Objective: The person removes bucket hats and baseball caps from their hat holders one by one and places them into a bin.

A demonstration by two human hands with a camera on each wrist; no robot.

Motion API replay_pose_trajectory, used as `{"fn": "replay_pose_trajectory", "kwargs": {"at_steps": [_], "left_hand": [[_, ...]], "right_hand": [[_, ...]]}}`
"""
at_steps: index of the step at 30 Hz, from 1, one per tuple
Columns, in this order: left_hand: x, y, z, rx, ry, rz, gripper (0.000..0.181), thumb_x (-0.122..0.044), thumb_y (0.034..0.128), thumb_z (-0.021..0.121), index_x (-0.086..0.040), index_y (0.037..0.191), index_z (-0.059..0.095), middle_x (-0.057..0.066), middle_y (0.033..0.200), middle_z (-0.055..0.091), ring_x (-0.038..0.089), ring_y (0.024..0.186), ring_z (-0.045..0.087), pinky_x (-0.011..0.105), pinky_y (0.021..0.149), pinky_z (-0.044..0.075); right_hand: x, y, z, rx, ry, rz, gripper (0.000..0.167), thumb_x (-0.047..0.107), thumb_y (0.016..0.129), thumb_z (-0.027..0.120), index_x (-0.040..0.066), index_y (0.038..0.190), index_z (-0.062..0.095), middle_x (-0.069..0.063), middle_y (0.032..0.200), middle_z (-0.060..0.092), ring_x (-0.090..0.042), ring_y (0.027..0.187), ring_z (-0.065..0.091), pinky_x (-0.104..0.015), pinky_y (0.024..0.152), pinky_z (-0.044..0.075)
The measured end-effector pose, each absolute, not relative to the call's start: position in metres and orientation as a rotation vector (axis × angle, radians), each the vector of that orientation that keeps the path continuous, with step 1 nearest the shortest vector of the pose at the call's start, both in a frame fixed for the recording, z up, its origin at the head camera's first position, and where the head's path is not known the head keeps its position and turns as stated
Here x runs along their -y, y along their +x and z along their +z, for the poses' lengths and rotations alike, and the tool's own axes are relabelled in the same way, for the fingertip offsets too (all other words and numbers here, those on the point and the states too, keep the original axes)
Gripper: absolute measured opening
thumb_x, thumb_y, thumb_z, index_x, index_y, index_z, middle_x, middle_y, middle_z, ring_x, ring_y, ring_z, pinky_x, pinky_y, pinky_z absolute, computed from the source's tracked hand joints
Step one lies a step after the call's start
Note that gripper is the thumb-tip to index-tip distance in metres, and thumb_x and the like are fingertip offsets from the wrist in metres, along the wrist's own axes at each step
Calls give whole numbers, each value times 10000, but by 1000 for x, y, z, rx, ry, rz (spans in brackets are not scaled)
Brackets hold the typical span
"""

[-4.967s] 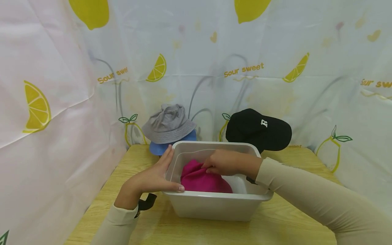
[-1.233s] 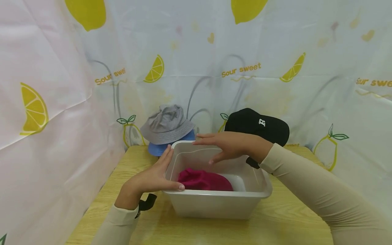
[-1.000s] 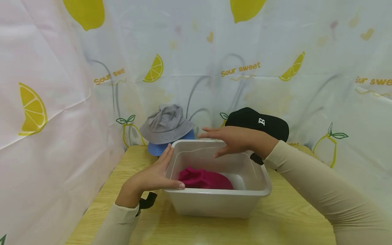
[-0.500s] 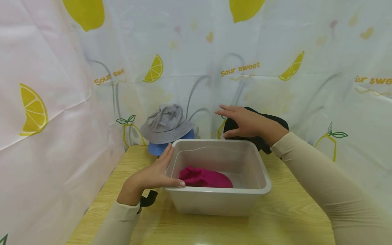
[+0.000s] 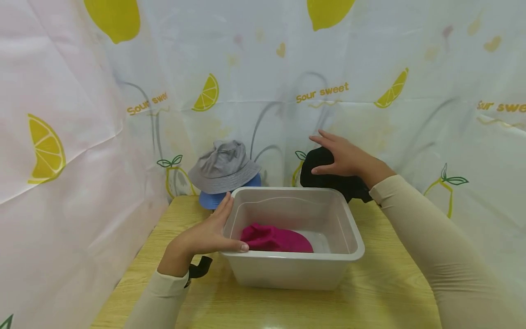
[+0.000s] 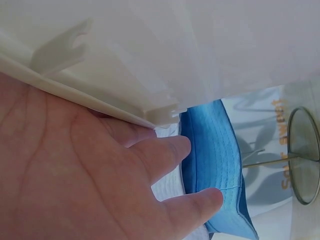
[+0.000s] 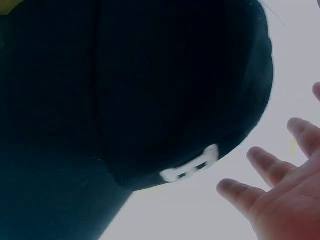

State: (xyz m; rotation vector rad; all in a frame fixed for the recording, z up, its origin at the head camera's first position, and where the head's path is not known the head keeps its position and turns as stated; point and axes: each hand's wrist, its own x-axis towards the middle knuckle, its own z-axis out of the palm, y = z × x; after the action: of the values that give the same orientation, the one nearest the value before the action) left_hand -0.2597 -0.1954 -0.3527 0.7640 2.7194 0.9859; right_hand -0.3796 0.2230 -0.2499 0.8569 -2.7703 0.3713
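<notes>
My left hand [image 5: 205, 235] rests against the left side of a light grey plastic tub [image 5: 291, 272], thumb on the front rim and fingers extended along the side. In the left wrist view the tub's wall [image 6: 150, 55] is above the spread fingers [image 6: 192, 212], close to a blue bucket hat [image 6: 212, 150]. Inside the tub lies a bright pink cap [image 5: 279, 240]. My right hand [image 5: 345, 157] is spread beside and partly in front of a black baseball cap [image 5: 318, 167]. The right wrist view shows this cap [image 7: 185, 90] with a white letter patch, apart from the fingertips.
Behind the tub on the left, a grey bucket hat [image 5: 223, 169] sits over the blue one. A metal ring-shaped base [image 6: 304, 155] shows behind them. The wooden table [image 5: 386, 292] meets lemon-print curtains [image 5: 246, 59] at the back and sides.
Five seconds ago my right hand held the pink cap inside the tub; it has since let go, risen and moved right to the black cap. My left hand has stayed on the tub.
</notes>
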Motion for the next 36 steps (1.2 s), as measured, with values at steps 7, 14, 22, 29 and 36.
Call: {"fn": "replay_pose_trajectory", "kwargs": {"at_steps": [7,14,22,29,36], "left_hand": [[195,-259,-353,-2695,748,1018,1366,-605,761,841,-129,1670,-61,45,1735,-191,362,1608,-41,630,1235,223],[197,-257,-354,-2696,728,1005,1379,-627,747,839,-149,1670,-66,13,1734,-198,322,1610,-51,617,1242,214],[196,-258,-352,-2710,741,1002,1382,-640,744,839,-152,1671,-62,4,1735,-193,308,1610,-51,613,1245,210],[195,-258,-352,-2707,748,995,1375,-631,752,834,-141,1669,-65,23,1734,-197,328,1610,-67,630,1240,206],[195,-257,-352,-2706,725,1000,1382,-637,743,842,-170,1671,-70,-10,1733,-200,284,1611,-65,604,1250,205]], "right_hand": [[-230,-380,-257,2816,795,432,1012,567,833,820,251,1645,305,-177,1731,133,-448,1565,200,-659,1207,264],[-233,-385,-269,2844,768,487,1042,587,808,833,263,1644,302,-168,1735,106,-429,1571,194,-656,1200,284],[-238,-389,-269,2871,699,475,1103,603,768,859,288,1650,276,-211,1721,108,-470,1555,193,-695,1175,293],[-242,-390,-272,2892,667,499,1148,615,742,872,287,1656,259,-221,1720,94,-481,1551,187,-711,1169,286],[-245,-392,-277,2902,650,475,1193,653,697,883,304,1655,261,-232,1711,110,-486,1542,205,-719,1155,302]]}}
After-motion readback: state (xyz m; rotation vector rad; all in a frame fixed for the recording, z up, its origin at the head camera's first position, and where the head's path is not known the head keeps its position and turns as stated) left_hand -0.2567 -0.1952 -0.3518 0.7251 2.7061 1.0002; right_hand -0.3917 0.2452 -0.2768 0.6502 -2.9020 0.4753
